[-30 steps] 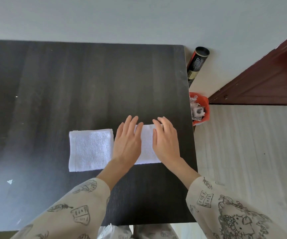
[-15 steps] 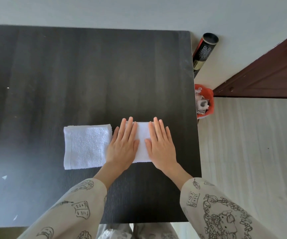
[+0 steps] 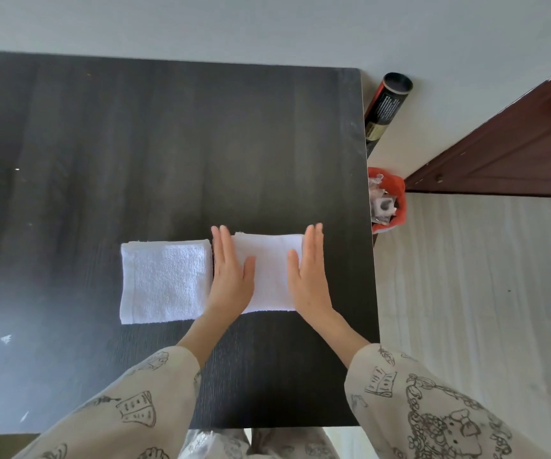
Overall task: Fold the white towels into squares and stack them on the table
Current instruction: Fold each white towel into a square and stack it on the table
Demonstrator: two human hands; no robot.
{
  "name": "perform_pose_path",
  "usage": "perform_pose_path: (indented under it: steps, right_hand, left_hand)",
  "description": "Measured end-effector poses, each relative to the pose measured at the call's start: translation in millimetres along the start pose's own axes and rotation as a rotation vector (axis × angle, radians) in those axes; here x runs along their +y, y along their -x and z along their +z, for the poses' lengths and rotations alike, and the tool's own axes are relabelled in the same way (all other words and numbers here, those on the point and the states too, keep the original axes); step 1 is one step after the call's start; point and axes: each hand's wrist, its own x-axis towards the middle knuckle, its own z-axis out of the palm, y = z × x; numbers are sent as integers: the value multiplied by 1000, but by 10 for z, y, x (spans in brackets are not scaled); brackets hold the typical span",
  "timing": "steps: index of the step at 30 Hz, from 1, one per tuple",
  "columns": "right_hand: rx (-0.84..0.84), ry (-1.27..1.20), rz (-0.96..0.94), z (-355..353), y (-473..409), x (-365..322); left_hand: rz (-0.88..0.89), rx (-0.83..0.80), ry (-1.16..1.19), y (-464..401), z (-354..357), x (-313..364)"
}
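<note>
Two folded white towels lie side by side on the dark table [image 3: 168, 144]. The left towel [image 3: 165, 281] is a free-lying square. The right towel [image 3: 269, 273] sits between my hands. My left hand [image 3: 231, 274] lies flat with straight fingers along that towel's left edge. My right hand [image 3: 309, 276] lies flat with straight fingers along its right edge. Both palms press down on the cloth.
The table's right edge [image 3: 368, 226] runs close to my right hand. Beyond it on the floor stand a red bin [image 3: 391, 200] with scraps and a black-and-red tube [image 3: 385, 106]. A dark wooden door [image 3: 515, 154] is at the right.
My hands were close together on the middle of the right towel; they have slid apart to its left and right edges.
</note>
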Motion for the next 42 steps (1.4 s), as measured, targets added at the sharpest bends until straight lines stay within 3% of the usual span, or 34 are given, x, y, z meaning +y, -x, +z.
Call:
perform_pose_path:
  steps: [3,6,18,30,36,42]
  right_hand:
    - [-56,-435,381,-98,2,-152]
    - [-119,-524,559,-115,-24,-194]
    - [-243,-553,599,-159,-11,-328]
    - [-245,-555,589,-256,59,-302]
    - [-189,-555,611,-249,106,-313]
    - [-113,-548,596,-301,200,-151]
  left_hand:
    - [-354,-69,278,-18,-17,90]
    - [-440,-113,337,-41,-29,90]
    - [-338,-192,480,23,-89,71]
    - [-429,-212,578,29,-146,58]
    - [-391,-158,371,-33,-193,81]
    - [-125,-138,170,-232,-337,175]
